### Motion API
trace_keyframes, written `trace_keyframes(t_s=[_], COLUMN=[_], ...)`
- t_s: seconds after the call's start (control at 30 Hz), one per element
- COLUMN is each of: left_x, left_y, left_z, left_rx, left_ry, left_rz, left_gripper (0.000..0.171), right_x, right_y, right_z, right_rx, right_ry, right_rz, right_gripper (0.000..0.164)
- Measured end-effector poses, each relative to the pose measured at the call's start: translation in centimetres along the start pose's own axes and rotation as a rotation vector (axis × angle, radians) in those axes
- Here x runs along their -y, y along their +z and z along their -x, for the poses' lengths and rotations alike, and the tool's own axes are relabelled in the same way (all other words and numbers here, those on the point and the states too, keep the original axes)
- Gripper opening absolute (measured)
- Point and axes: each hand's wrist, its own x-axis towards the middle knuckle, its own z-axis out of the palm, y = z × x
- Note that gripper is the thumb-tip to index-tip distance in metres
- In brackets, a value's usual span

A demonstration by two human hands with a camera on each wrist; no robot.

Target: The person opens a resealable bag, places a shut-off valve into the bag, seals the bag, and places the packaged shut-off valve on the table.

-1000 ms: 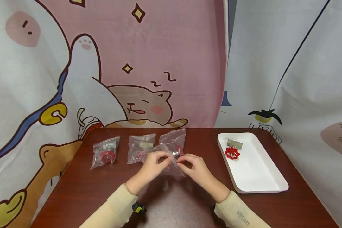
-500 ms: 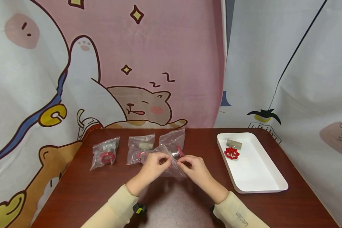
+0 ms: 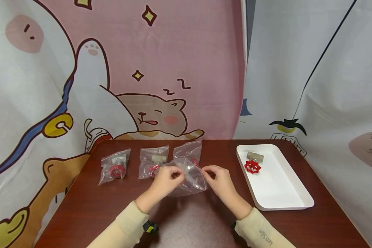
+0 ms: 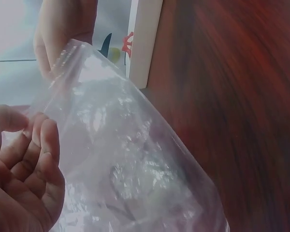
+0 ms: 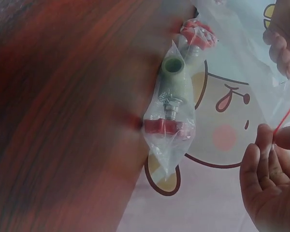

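Both hands hold up a clear plastic zip bag [image 3: 192, 181] over the middle of the table, its mouth spread between them. My left hand [image 3: 166, 179] pinches the near-left side of the rim with thumb and forefinger. At the opposite side, my right hand [image 3: 219, 178] pinches the other lip, where a thin red strip [image 5: 283, 119] shows by the fingertips in the right wrist view. Glare and folds blur the bag's contents in the left wrist view. Just behind it lies another bagged valve [image 5: 176, 96] with a green pipe body and red handwheel.
Two more bagged valves lie further left, a middle bag [image 3: 155, 151] and a left bag [image 3: 114, 167]. On the right, a white tray [image 3: 285, 186] holds an unbagged valve [image 3: 252, 166] with a red handwheel. A printed cloth [image 3: 204, 69] hangs behind the table.
The right hand has moved a little right, away from the left hand. The bag's lips, earlier close together, are now pulled apart and its mouth gapes. The left hand has barely moved.
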Motion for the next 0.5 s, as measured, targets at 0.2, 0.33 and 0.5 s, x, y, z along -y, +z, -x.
trace_keyframes(t_s=[0.2, 0.33, 0.5], left_x=[-0.2, 0.2, 0.9], left_y=[0.1, -0.4, -0.8], left_z=[-0.1, -0.5, -1.3], left_rx=[-0.004, -0.146, -0.253], left_ry=[0.049, 0.118, 0.183], left_rz=[-0.006, -0.011, -0.056], left_gripper=[0.013, 0.009, 0.028], right_x=[0.1, 0.0, 0.0], right_y=[0.2, 0.1, 0.0], right_z=[0.1, 0.1, 0.2], right_rx=[0.032, 0.038, 0.039], right_ry=[0.005, -0.010, -0.028], right_rz=[-0.036, -0.034, -0.030], right_gripper=[0.013, 0.011, 0.011])
